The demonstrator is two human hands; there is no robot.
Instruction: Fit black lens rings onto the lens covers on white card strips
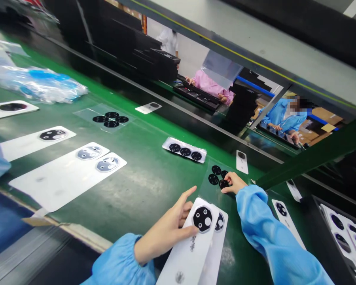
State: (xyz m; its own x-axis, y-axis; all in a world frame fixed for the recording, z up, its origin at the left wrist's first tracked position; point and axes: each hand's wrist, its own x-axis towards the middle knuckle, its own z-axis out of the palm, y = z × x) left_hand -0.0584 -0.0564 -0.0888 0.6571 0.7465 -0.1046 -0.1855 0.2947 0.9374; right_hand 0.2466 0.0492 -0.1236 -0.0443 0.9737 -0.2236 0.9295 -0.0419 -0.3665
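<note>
My left hand (172, 227) grips the edge of a white phone back cover (184, 257), thumb on top beside its black camera disc and index finger stretched out. A second white cover (221, 245) lies partly hidden beneath it. Farther right, my right hand (235, 183) pinches a black round camera sticker (223, 184) at the corner of a clear sheet (206, 188). Several more black stickers (213, 179) lie on that sheet. Whether the pinched sticker is lifted off the sheet, I cannot tell.
A strip with three black discs (185, 152) and another clear sheet (86, 114) lie on the green bench. White covers (62, 178) lie at left. A black tray (317, 213) of covers stands right, near a green post (308, 154). People work across the conveyor.
</note>
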